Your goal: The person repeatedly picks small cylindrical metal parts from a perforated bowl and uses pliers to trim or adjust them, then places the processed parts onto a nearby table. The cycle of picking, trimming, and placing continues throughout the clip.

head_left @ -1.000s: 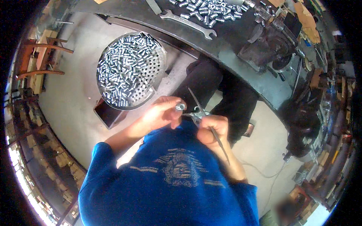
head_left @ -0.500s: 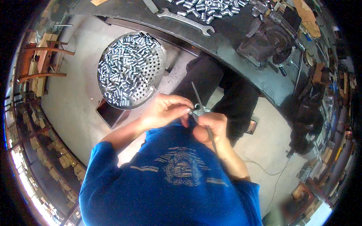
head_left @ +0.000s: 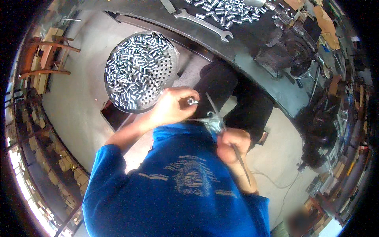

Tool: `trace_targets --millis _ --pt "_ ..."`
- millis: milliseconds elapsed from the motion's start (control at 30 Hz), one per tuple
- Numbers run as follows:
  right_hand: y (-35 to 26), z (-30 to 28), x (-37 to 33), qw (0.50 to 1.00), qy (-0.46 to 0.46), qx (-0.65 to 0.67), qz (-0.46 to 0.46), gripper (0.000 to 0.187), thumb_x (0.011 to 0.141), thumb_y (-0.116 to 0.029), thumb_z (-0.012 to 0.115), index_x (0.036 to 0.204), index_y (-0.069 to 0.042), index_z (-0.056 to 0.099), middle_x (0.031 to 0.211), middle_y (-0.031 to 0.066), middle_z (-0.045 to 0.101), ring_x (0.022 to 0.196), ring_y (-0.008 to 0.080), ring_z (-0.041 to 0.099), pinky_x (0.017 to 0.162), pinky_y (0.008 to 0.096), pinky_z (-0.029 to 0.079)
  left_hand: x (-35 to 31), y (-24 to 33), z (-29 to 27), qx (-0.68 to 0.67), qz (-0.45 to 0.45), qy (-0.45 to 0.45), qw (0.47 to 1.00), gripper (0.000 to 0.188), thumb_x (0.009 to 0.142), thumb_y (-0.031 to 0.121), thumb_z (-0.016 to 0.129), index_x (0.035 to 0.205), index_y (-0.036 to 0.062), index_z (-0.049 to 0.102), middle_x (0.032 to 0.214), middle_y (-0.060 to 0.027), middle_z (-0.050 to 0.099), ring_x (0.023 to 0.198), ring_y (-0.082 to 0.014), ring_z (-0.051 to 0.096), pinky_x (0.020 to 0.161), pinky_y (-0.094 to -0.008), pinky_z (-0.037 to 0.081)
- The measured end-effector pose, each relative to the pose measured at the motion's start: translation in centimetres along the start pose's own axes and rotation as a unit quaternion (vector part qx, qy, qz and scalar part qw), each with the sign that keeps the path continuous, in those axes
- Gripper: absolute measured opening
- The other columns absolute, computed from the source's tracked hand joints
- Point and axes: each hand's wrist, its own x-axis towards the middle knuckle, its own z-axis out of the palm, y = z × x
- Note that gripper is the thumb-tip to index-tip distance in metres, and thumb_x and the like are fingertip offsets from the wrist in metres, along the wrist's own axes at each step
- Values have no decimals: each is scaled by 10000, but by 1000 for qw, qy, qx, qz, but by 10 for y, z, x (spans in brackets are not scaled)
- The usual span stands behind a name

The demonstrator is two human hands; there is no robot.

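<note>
Pinched in the curled fingers of my left hand [head_left: 173, 104] is a small shiny metal sleeve [head_left: 192, 101], its round bored end showing. My right hand [head_left: 235, 143] is closed around a silver air blow gun [head_left: 214, 122] with a hook on top. Its thin nozzle points toward my left hand, apart from the sleeve. The same fist also holds a long, thin grey rod, perhaps a file [head_left: 241, 164], which sticks out both above and below it.
Left of my knees stands a round perforated metal pan [head_left: 172, 65] heaped with similar sleeves. On the dark workbench [head_left: 241, 55] ahead lie an open-ended wrench [head_left: 203, 24], a pile of sleeves [head_left: 225, 12] and a dark greasy machine vise [head_left: 288, 51]. Shelves with wooden pieces line the left.
My hands have drawn apart: the right has moved right and toward me with the blow gun and rod. The left has turned, so the sleeve's end now shows. The view has shifted slightly.
</note>
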Motion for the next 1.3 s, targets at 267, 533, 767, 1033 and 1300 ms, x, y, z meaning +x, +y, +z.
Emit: trace_targets --millis 267,533,767,1033,1300 --pt "-27 1 1 995 -79 60 -18 246 580 -26 576 481 -51 352 475 51 420 391 192 407 380 299 252 1 -10 -4 164 153 32 974 261 542 46 666 791 50 590 629 -73 484 525 -236 506 489 -330 408" --pt "-28 1 0 995 -87 50 14 230 590 -55 577 480 -63 375 473 50 421 390 188 406 384 309 258 -1 -8 -6 163 152 36 974 258 523 50 669 769 52 591 608 -62 464 521 -235 498 482 -329 397" --pt "-16 17 24 992 -110 30 60 240 630 -28 546 535 -23 326 495 102 295 414 248 351 415 354 251 -3 -7 5 144 221 27 964 285 495 77 694 762 64 595 592 -54 452 511 -234 480 471 -349 371" --pt "3 8 17 999 -28 -22 -30 304 617 -110 584 508 -53 306 479 82 277 413 261 354 411 359 238 19 -33 -8 195 170 49 965 200 574 94 657 762 75 592 591 -61 462 508 -214 506 468 -331 408" --pt "-10 1 -2 995 88 16 38 226 559 9 551 493 -69 349 464 39 353 390 177 382 389 299 244 179 -23 -65 346 261 150 888 254 623 149 642 867 78 641 692 -122 579 540 -225 572 515 -322 457"
